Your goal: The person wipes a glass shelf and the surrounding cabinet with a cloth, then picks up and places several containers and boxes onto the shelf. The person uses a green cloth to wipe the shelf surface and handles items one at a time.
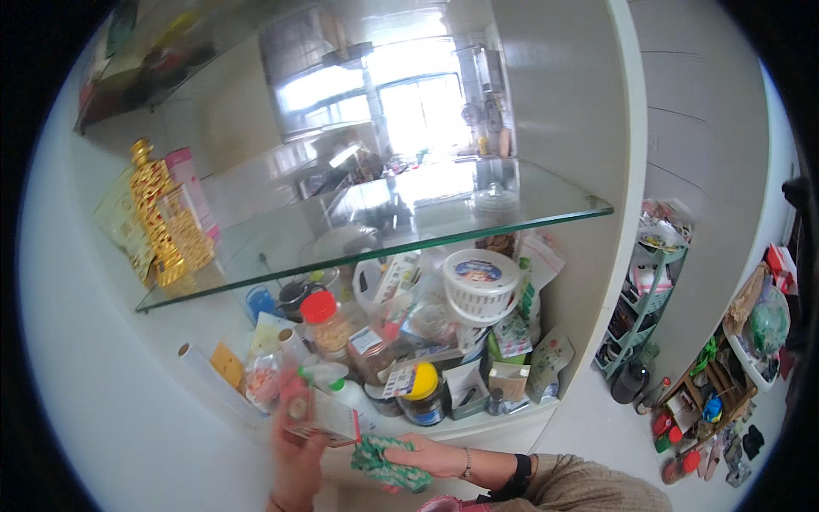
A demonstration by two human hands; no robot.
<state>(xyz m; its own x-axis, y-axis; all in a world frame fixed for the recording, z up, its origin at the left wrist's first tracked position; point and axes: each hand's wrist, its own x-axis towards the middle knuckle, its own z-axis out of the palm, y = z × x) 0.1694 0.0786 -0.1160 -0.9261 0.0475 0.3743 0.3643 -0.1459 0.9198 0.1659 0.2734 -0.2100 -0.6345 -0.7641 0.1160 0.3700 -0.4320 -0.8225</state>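
My left hand (297, 457), blurred, grips a red and white printed box (323, 416) in front of the lower shelf. Bunched in my right hand (425, 456) is a green patterned cloth (387, 462), its edge close to the box's lower right corner; whether they touch I cannot tell. Just beyond the box stand a white spray bottle (352, 400) and a jar with a yellow lid (422, 390). Behind them are a red-lidded jar (326, 323) and a lidded white plastic basket (483, 288).
A glass shelf (384, 240) with an exposed front edge spans the cabinet above my hands, bearing a gold bottle (153, 214) at left. Small open boxes (467, 387) line the lower shelf's front. The cabinet's side panel (630, 160) rises at right; beyond it stands a green tiered rack (652, 288).
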